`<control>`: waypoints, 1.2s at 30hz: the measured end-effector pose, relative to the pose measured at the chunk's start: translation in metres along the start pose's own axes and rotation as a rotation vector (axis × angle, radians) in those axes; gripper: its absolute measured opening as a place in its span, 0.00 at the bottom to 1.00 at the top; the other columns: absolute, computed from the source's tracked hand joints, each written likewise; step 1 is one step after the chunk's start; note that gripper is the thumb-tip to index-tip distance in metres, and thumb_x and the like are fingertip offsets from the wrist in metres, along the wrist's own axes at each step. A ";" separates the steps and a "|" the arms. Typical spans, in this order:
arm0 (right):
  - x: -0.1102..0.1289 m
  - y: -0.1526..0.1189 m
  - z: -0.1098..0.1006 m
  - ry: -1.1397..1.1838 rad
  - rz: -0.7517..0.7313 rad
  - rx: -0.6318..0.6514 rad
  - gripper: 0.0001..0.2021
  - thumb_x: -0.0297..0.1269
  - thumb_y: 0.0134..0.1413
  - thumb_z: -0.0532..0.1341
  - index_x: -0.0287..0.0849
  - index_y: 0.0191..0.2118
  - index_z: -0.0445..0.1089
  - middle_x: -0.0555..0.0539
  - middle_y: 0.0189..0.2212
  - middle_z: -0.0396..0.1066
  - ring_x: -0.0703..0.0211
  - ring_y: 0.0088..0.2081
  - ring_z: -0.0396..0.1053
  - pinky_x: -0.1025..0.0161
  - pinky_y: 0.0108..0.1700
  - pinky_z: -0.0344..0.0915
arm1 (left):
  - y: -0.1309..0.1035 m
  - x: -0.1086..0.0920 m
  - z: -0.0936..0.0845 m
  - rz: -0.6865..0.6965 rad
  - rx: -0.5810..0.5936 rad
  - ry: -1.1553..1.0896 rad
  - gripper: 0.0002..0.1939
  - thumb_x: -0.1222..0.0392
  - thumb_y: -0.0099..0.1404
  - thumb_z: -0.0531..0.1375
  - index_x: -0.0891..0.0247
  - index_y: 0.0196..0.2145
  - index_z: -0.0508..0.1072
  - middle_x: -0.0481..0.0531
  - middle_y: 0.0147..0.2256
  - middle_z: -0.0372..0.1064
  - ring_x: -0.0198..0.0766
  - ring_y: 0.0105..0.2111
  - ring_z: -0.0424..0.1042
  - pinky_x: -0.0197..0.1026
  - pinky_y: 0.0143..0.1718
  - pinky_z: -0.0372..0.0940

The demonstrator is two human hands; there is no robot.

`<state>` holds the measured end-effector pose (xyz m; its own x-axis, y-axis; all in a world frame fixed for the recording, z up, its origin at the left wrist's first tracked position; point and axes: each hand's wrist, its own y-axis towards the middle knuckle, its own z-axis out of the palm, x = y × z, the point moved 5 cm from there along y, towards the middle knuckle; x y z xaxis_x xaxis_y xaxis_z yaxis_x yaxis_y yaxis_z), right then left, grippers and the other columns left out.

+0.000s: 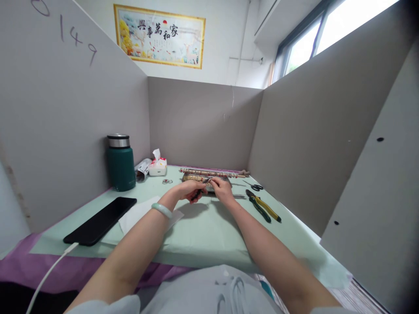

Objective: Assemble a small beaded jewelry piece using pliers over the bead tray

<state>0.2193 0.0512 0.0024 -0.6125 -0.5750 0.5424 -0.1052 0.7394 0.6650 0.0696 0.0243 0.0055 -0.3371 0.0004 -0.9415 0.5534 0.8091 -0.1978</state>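
Note:
My left hand [192, 190], with a pale green bangle at its wrist, is closed around a small dark-handled tool [196, 195] that looks like pliers. Its tip points toward my right hand [221, 189]. The fingers of that hand are pinched together at the tool's tip, and whatever lies between them is too small to make out. Both hands are just above the near edge of a dark tray [225, 179], which holds gold-coloured small pieces [192, 177]. Behind the tray lies a rod strung with red and pale beads [212, 173].
Large green-and-yellow-handled cutters [263, 206] and black scissors [257, 187] lie right. At left are a phone [101, 220] on a cable, white paper [139, 216], a green bottle [121, 168], a tissue box [158, 167] and small rings [167, 181]. Grey partitions [203, 124] enclose the table.

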 end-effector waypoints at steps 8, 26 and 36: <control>0.001 0.000 0.003 0.014 0.035 0.038 0.14 0.44 0.55 0.52 0.47 0.36 0.73 0.51 0.30 0.74 0.59 0.33 0.68 0.65 0.37 0.61 | 0.006 0.003 -0.009 -0.009 -0.141 0.136 0.20 0.43 0.58 0.56 0.67 0.30 0.70 0.46 0.15 0.59 0.31 0.12 0.58 0.35 0.13 0.53; 0.003 0.001 -0.003 -0.109 0.057 0.016 0.14 0.43 0.54 0.52 0.47 0.32 0.74 0.50 0.26 0.73 0.60 0.29 0.66 0.66 0.31 0.56 | 0.004 -0.013 -0.019 0.143 -0.712 0.850 0.09 0.55 0.55 0.59 0.63 0.23 0.71 0.57 0.23 0.68 0.44 0.31 0.71 0.38 0.31 0.63; -0.004 0.004 0.003 0.199 0.135 0.029 0.16 0.46 0.52 0.51 0.43 0.30 0.72 0.53 0.18 0.64 0.62 0.23 0.61 0.68 0.26 0.54 | 0.010 -0.005 -0.020 0.043 -0.471 0.424 0.18 0.46 0.61 0.53 0.66 0.31 0.69 0.47 0.16 0.61 0.32 0.13 0.62 0.34 0.15 0.59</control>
<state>0.2191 0.0575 0.0021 -0.4568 -0.5255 0.7178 -0.0565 0.8224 0.5661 0.0613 0.0443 0.0134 -0.6482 0.1933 -0.7365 0.2111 0.9749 0.0701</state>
